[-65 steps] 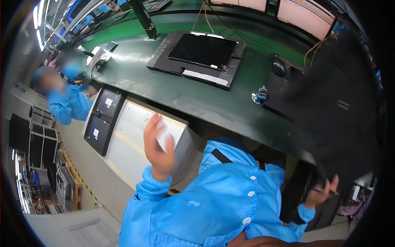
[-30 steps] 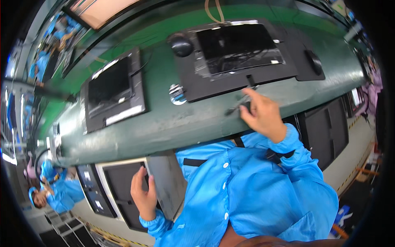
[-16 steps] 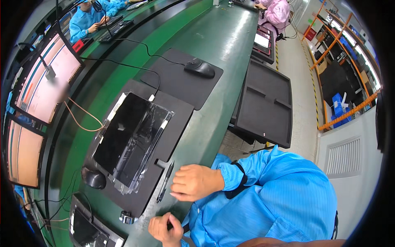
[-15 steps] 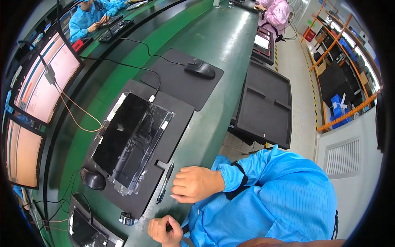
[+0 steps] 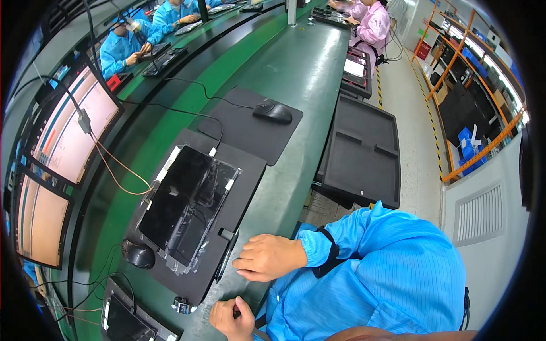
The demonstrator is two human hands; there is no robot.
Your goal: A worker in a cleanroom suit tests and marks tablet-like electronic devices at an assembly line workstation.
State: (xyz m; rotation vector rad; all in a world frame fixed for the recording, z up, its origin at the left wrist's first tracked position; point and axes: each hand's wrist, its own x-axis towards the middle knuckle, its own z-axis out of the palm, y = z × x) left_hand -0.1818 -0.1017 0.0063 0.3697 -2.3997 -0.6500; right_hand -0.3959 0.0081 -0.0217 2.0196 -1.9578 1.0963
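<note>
My right hand (image 5: 270,258) rests at the bench's near edge, its fingers curled in and nothing visible in them. Just left of its fingertips lies a black pen (image 5: 226,258) along the edge of a dark mat (image 5: 242,184). Lower down, my left hand (image 5: 233,320) is also curled at the bench edge, thumb over the fingers; only a dark gap shows inside it. Neither hand touches the black display panel (image 5: 179,199), which lies on the mat under wrinkled clear film. A white-ended cable (image 5: 212,152) meets the panel's far edge.
A black mouse (image 5: 273,111) sits on a mouse pad (image 5: 244,122); another mouse (image 5: 138,253) is left of the panel. Two lit monitors (image 5: 77,128) stand left. A small device (image 5: 182,305) lies near my left hand. A black tray (image 5: 364,148) is right of the bench. Co-workers sit farther away.
The view has shifted slightly, so the bench and monitors appear lower and a bit more of the far end shows. My hands stay curled in nearly the same places.
</note>
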